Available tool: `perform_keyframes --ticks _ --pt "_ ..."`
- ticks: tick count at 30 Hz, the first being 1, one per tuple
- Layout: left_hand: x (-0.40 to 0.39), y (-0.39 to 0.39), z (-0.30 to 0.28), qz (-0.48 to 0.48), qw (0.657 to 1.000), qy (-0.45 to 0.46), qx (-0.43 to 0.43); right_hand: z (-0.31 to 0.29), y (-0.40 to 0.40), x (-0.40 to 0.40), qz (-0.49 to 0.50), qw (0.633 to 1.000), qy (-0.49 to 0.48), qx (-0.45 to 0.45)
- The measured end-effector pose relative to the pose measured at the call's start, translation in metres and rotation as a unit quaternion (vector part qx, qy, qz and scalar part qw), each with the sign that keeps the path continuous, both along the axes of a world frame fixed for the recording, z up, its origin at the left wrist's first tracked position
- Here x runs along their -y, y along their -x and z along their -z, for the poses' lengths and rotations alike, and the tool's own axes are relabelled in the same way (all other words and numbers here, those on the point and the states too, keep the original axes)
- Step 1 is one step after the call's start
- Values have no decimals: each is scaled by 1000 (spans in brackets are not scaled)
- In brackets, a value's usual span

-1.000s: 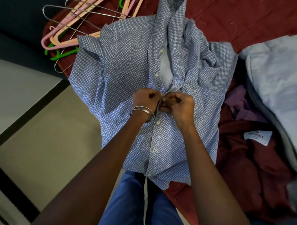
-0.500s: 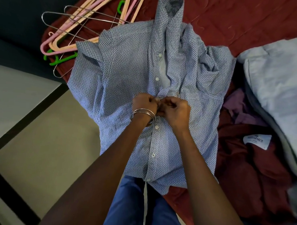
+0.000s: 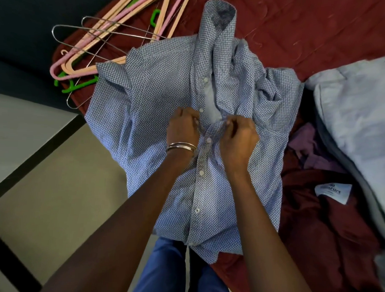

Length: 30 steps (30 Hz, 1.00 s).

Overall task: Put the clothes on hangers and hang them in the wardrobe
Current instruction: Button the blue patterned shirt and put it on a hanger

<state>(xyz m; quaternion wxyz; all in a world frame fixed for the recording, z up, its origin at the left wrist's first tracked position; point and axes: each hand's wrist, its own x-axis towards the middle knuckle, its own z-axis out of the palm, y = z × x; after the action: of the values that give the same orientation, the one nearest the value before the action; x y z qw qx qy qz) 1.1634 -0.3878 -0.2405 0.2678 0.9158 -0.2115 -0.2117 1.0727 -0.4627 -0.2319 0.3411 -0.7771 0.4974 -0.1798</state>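
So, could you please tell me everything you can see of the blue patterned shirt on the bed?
The blue patterned shirt is thin woven cloth with a fine white dot print and small white buttons down its front placket. It lies front up on the dark red bedcover, collar away from the person, hem over the bed's near edge. The lower buttons look fastened; the upper front gapes, and one side is bunched. The left hand and right hand pinch the placket mid-chest. One shoulder overlaps the hangers.
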Motion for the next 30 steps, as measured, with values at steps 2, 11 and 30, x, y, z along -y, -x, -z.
perform_keyframes --ticks 2,11,30 --pt "6 -13 1 11 999 42 17 0 -15 9 -82 995 49 0" --pt "28 -26 16 27 990 -140 -10 13 -24 38 -107 940 -69 -316" --pt "26 -26 18 -123 984 65 -110 -3 -1 39 150 833 -489 210"
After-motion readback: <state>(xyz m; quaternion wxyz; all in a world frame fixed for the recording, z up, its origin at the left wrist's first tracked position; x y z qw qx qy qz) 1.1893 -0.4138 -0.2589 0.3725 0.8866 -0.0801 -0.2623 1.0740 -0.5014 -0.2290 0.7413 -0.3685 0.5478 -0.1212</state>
